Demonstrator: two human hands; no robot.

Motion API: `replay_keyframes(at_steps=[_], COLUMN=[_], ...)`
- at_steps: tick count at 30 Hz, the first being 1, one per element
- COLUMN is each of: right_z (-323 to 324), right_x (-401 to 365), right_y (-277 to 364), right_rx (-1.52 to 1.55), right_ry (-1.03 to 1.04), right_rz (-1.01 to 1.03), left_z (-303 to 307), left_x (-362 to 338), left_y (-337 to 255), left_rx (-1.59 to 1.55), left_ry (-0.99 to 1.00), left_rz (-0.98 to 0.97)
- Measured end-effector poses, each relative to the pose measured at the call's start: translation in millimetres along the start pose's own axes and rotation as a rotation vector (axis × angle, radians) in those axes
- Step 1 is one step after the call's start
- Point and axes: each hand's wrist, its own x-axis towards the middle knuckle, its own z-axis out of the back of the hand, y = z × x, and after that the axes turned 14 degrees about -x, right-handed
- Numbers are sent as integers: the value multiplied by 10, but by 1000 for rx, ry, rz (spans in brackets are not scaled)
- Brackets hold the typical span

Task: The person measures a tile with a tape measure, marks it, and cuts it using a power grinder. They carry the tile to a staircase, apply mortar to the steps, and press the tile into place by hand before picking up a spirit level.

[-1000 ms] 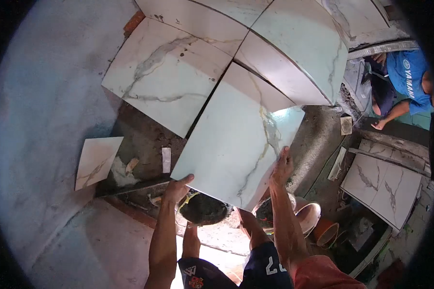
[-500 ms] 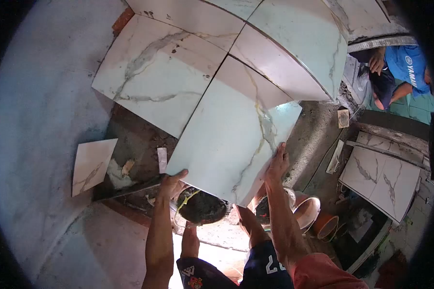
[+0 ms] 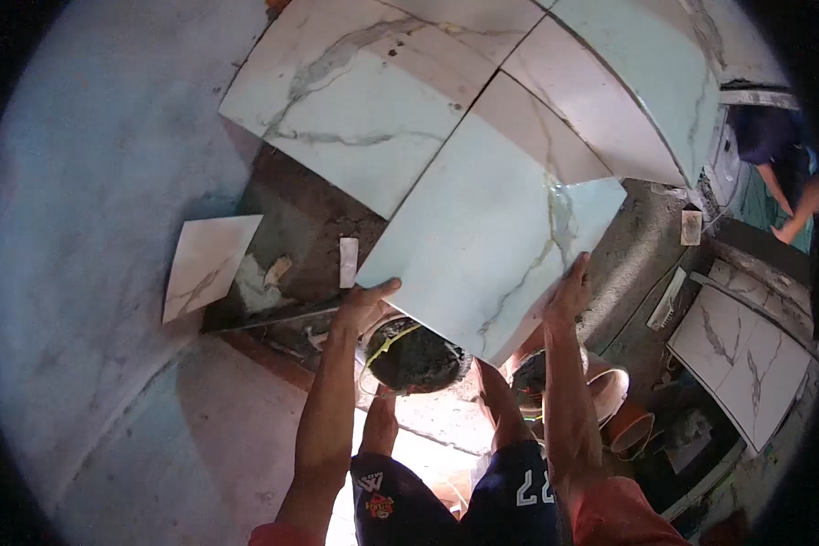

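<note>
A large white tile (image 3: 482, 227) with grey and gold marble veins lies across both hands, its far edges close against neighbouring marbled tiles. My left hand (image 3: 366, 305) grips its near left corner, thumb on top. At the right edge, my right hand (image 3: 569, 289) is closed on the same tile, fingers partly hidden beneath it. Up and to the left is another marbled tile (image 3: 355, 100), with a narrow dark joint between the two. Below the held tile, between my forearms, a bucket (image 3: 417, 359) contains dark grey mortar.
A small cut tile (image 3: 211, 266) leans at the left wall. A notched trowel (image 3: 667, 298) rests on the rough floor at right, near stacked marbled tiles (image 3: 737, 359). An orange bucket (image 3: 628, 428) lies tipped over. Another person (image 3: 783, 173) bends in the opening at upper right.
My view has shifted, so the tiles and floor appear farther right. Both hands keep their hold on the tile. The other person at upper right has changed posture, reaching downward.
</note>
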Motion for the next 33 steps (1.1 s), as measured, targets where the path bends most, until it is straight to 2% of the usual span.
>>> replay_keyframes(at_steps=[2, 4, 5, 6, 7, 8, 10, 11, 12, 13, 14, 15, 16, 17, 18, 20, 21, 22, 24, 25, 26, 28, 29, 30, 31, 33], right_z=[-59, -10, 1, 31, 60, 86, 124, 152, 277, 452, 595, 652, 704, 815, 958, 1042, 994, 928, 820, 751, 665, 557, 674, 835, 1007, 1494], right_x=[-13, 47, 23, -15, -41, -54, -43, 2, -1, -76, -149, -237, -405, -601, -686, -693, -751, -685, -553, -507, -468, -398, -330, -320, -319, -220], right_y=[-5, -85, -29, 29, 94, 117, 82, 22, -3, 6, 27, 183, 463, 637, 678, 910, 1144, 1201, 1285, 1372, 1520, 1708, 1640, 1610, 1606, 1392], right_rx=[35, 95, 88, -122, -332, -340, -152, -136, -132, -117, -101, -93, -103, -122, -128, -296, -436, -428, -798, -793, -882, -1059, -919, -923, -989, -1069], right_ry=[-25, 10, 0, 5, 7, -14, 66, 9, 0, 77, 154, 144, 117, 85, 78, 281, 358, 356, 537, 539, 610, 742, 783, 778, 576, 101], right_rz=[-39, -55, -50, 8, 67, 79, 66, -22, -17, 3, 25, 38, 10, -36, -43, -24, 65, 73, 309, 309, 309, 311, 387, 372, 468, 583], left_z=[-45, 6, -95, -156, -36, -31, -24, -16, -11, -16, 125, 267, 198, -13, -29, -100, -142, -186, -323, -676, -577, -679, -738, -797, -855, -963], left_x=[-31, -17, -68, -87, -20, -6, -17, -98, -256, -459, -708, -914, -1124, -1266, -1312, -1340, -1365, -1371, -1361, -1404, -1292, -1319, -1318, -1316, -1260, -1097], left_y=[-35, -3, -64, -80, -47, -59, -76, -76, -60, -32, 50, 131, 120, -2, 26, 50, 74, 118, 274, 319, 458, 666, 729, 785, 805, 792], left_rx=[-46, -15, -299, -586, -482, -490, -163, -153, -151, -149, 14, 179, -278, -325, -327, -578, -570, -440, -173, -140, -190, -361, -353, -321, -297, -338], left_ry=[73, 58, 121, 185, 127, 144, 141, 117, 161, 207, 11, -182, 274, 467, 462, 585, 591, 329, -194, -310, -209, -299, -303, -268, -222, -246], left_rz=[33, -32, -95, -147, -153, -137, -224, -203, -185, -168, -98, -32, -37, 85, 95, 194, 188, 150, 71, -6, -28, -112, -98, -148, -210, -172])
